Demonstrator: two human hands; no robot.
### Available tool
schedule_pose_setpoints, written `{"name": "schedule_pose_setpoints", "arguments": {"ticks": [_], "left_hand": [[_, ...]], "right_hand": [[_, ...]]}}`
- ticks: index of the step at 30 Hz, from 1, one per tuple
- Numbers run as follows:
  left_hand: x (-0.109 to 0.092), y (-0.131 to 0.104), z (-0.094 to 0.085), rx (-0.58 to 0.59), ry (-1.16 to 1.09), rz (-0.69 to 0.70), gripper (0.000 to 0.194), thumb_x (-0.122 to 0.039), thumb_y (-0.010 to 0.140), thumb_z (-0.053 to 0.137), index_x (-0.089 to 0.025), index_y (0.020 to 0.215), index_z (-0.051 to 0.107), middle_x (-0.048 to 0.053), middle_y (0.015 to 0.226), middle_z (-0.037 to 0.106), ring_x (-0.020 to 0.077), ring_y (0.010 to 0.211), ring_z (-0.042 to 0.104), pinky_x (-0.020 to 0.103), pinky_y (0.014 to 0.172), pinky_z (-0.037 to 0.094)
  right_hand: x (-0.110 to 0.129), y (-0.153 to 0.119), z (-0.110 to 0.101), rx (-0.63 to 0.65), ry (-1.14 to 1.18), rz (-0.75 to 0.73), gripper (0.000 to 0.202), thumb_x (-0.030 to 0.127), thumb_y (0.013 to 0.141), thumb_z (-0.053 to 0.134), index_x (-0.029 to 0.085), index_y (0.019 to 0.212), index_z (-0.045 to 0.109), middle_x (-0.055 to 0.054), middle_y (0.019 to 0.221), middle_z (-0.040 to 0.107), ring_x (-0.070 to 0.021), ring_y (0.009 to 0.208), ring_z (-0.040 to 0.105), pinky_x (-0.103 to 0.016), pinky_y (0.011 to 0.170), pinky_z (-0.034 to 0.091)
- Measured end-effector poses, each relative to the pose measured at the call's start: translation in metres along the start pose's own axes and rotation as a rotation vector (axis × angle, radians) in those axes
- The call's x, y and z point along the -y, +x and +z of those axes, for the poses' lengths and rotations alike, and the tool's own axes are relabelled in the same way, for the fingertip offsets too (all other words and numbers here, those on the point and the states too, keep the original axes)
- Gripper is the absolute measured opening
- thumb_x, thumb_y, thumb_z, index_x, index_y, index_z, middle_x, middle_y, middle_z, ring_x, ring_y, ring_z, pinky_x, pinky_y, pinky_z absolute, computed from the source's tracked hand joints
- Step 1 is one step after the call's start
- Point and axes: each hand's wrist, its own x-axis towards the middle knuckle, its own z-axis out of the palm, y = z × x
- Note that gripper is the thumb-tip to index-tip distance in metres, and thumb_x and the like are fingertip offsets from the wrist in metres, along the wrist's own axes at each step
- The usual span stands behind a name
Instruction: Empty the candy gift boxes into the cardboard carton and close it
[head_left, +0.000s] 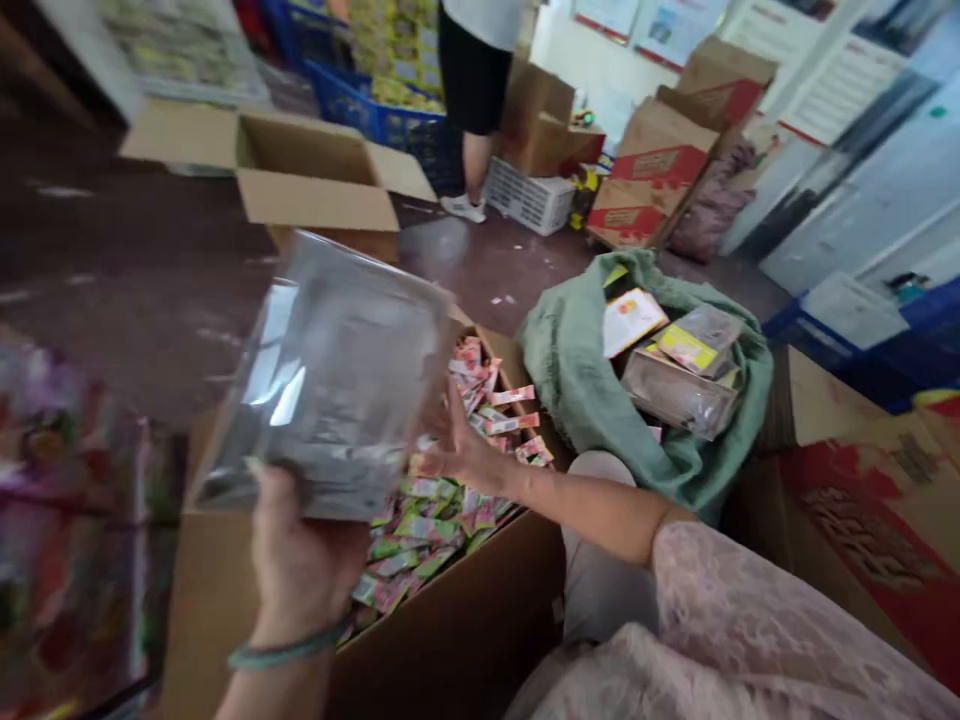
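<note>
My left hand (300, 560), with a teal band at the wrist, grips a clear plastic box (352, 370) by its lower edge, thumb on the near face. The box is tilted up and nothing shows inside it. My right hand (469, 445) is at the box's right edge with fingers apart, partly hidden by it; I cannot tell whether it touches. Beneath both hands, a large open cardboard carton (465, 600) holds many small pink and green wrapped sachets (420, 530).
Right of the carton stands a green sack (577, 370) of discarded clear packages and cards. An open carton (322, 200) sits ahead on the dark floor. Another person (476, 80) stands beyond, near blue crates (345, 100). Red-printed cartons (862, 530) are at right; colourful packets (67, 520) blur at left.
</note>
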Motion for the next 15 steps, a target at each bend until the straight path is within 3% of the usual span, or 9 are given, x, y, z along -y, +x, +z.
{"name": "schedule_pose_setpoints", "arguments": {"ticks": [3,5,7,11,13,15], "left_hand": [[0.051,-0.022,0.027,0.096,0.124,-0.134,0.060,-0.070,0.074,0.087,-0.028,0.115,0.080,0.003,0.128,0.079,0.0302,0.137,0.062,0.040,0.120,0.050],[0.077,-0.034,0.043,0.225,0.178,-0.248,0.069,-0.078,0.071,0.084,-0.029,0.120,0.077,0.004,0.124,0.079,0.0306,0.125,0.069,0.044,0.111,0.057],[0.095,-0.044,0.058,0.323,0.253,-0.343,0.078,-0.084,0.068,0.082,-0.031,0.125,0.071,0.005,0.114,0.080,0.0292,0.109,0.074,0.044,0.095,0.062],[0.110,-0.059,0.078,0.373,0.436,-0.449,0.089,-0.083,0.059,0.087,-0.027,0.125,0.064,0.008,0.101,0.081,0.0299,0.098,0.076,0.041,0.084,0.061],[0.107,-0.065,0.078,0.368,0.534,-0.471,0.092,-0.083,0.053,0.089,-0.023,0.118,0.067,0.010,0.098,0.081,0.0298,0.095,0.075,0.040,0.086,0.060],[0.099,-0.070,0.066,0.339,0.627,-0.478,0.092,-0.085,0.051,0.088,-0.021,0.114,0.070,0.011,0.097,0.081,0.0307,0.095,0.075,0.042,0.090,0.059]], "right_hand": [[0.029,-0.030,-0.008,-0.274,0.208,-0.037,0.118,0.063,0.064,0.095,0.031,0.162,0.038,-0.003,0.134,0.073,-0.0303,0.125,0.072,-0.055,0.114,0.058],[0.056,-0.050,-0.031,-0.419,0.220,-0.035,0.102,0.060,0.069,0.093,0.026,0.153,0.047,-0.005,0.115,0.077,-0.0311,0.107,0.076,-0.056,0.101,0.065],[0.087,-0.070,-0.066,-0.553,0.072,-0.080,0.092,0.059,0.077,0.088,0.023,0.151,0.047,-0.007,0.111,0.076,-0.0300,0.100,0.076,-0.055,0.095,0.066],[0.157,-0.100,-0.157,-0.805,-0.680,-0.235,0.074,0.043,0.098,0.071,0.017,0.160,0.038,-0.012,0.128,0.072,-0.0269,0.113,0.071,-0.049,0.109,0.058],[0.183,-0.105,-0.207,-0.812,-1.117,-0.215,0.067,0.024,0.102,0.063,0.014,0.163,0.037,-0.016,0.143,0.066,-0.0296,0.126,0.066,-0.050,0.114,0.051],[0.195,-0.107,-0.255,-0.753,-1.471,-0.075,0.065,0.007,0.100,0.053,0.016,0.163,0.042,-0.020,0.150,0.061,-0.0335,0.132,0.063,-0.054,0.117,0.046]]}}
